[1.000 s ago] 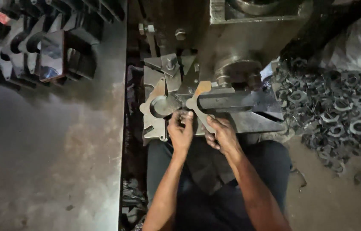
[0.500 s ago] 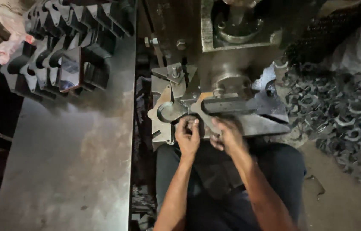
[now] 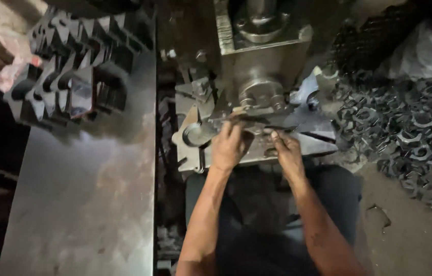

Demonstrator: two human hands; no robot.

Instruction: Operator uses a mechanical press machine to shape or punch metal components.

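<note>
I sit at a metal press with both hands on its bed. My left hand lies over a flat grey metal workpiece with a round hole, fingers curled on its edge just under the round punch. My right hand rests beside it on the same flat piece, fingertips touching the metal near the die plate. The part of the workpiece under my palms is hidden.
A steel-topped table stands at my left, with a stack of dark cut metal brackets at its far end. On the floor at my right lies a heap of several stamped metal pieces. A white sack sits behind the heap.
My hands have pushed forward, closer under the punch, and my left hand now covers more of the workpiece. My head has tilted so the view shifted slightly.
</note>
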